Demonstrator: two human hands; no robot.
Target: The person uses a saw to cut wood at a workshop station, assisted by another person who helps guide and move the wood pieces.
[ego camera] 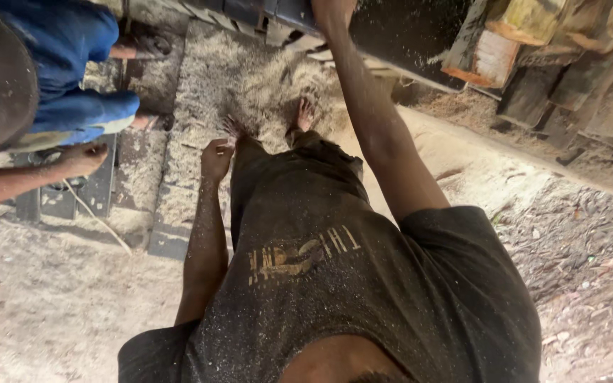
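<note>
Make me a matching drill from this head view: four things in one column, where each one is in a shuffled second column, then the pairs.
Things:
1. left hand
2. right hand
3. stacked timber
4. co-worker's blue trousers

Places:
A. top right of the view
B. raised at the top edge, against the dark machine
C. hanging low beside the wearer's thigh, holding nothing
D. top left, over the sawdust-covered floor

Pairs: 1-C, 2-B, 3-A, 4-D
</note>
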